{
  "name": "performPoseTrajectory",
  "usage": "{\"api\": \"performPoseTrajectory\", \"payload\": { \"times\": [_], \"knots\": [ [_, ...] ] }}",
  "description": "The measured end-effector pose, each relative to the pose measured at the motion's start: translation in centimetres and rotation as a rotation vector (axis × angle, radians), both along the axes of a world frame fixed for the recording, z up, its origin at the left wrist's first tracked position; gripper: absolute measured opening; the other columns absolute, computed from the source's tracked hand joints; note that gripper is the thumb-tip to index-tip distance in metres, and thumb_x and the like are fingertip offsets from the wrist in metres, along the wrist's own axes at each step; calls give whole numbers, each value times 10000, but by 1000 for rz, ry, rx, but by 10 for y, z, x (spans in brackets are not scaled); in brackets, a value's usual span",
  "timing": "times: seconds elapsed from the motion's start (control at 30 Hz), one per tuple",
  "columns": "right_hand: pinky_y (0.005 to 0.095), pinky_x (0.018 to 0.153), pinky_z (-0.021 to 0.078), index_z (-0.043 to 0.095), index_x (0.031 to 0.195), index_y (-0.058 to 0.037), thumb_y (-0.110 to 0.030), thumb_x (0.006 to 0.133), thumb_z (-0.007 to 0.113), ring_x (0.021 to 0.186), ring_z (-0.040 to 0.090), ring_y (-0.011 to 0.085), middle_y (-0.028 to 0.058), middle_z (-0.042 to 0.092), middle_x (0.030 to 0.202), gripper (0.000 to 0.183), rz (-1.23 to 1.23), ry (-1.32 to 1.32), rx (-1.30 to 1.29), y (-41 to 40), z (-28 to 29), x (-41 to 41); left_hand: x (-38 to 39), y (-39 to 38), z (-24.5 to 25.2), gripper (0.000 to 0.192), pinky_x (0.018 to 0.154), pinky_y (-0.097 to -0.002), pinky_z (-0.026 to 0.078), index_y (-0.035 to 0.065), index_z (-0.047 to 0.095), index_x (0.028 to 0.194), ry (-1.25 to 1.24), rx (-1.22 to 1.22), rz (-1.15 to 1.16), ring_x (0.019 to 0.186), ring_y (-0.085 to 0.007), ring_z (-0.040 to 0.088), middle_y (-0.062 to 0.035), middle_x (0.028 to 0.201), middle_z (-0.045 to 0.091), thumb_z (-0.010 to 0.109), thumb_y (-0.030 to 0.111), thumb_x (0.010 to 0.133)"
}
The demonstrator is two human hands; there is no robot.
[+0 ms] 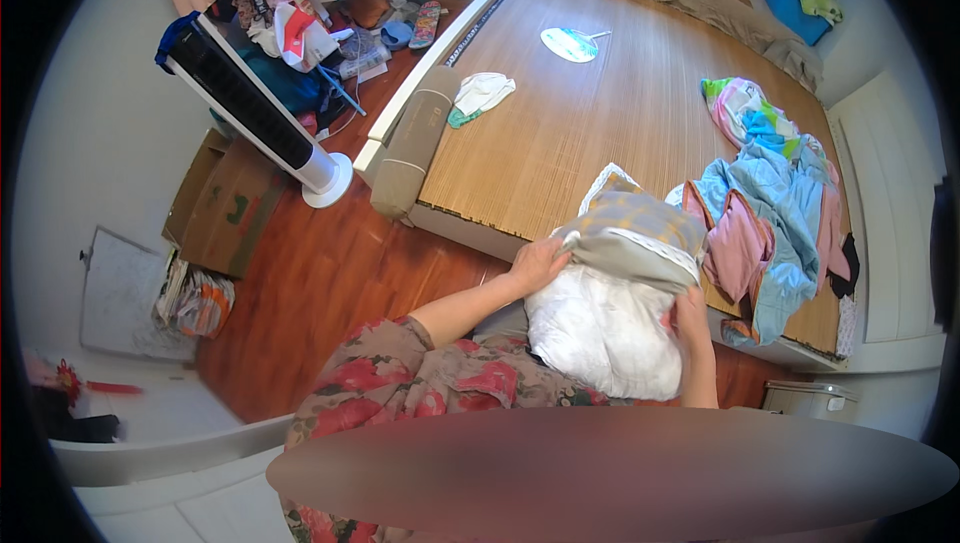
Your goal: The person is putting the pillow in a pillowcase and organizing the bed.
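Observation:
A white pillow (604, 329) rests against my lap, partly inside a grey-and-yellow checked pillowcase (645, 216) with white lace trim. My left hand (540, 265) pinches the left side of the case's opening. At the right side, my right hand (688, 318) grips the edge of the case by the pillow; some of its fingers are hidden. The far end of the case lies over the near edge of a bed covered with a brown slatted mat (517, 175).
Right on the bed lies a crumpled blue-and-pink quilt (780, 205). Farther back are a hand fan (574, 44) and white cloth (484, 92), beside a rolled mat (416, 141). A tower fan (247, 100) and cardboard box (232, 205) stand on the wooden floor at left.

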State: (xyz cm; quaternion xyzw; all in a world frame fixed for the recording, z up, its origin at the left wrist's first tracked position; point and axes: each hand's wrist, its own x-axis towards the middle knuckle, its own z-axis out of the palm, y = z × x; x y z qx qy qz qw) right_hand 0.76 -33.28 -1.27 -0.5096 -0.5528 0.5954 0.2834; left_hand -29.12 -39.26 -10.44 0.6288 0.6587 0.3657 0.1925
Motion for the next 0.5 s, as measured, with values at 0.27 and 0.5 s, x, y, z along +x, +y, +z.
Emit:
{"api": "performPoseTrajectory", "payload": {
  "times": [0.27,0.5],
  "knots": [
    [225,399,379,628,858,-46,-285,951,494,487,473,63,-8,514,599,289,-373,-19,22,-63,-95,89,19,-36,52,207,613,-433,464,70,573,857,199,196,-490,701,-337,591,-140,739,597,649,231,752],
    [456,678,477,655,869,-18,-189,768,619,788,611,409,234,628,783,202,-352,-902,553,-33,-94,82,30,-17,56,357,663,-426,436,99,538,928,497,-32,-528,700,-307,611,-99,694,602,719,294,689]
  ]
}}
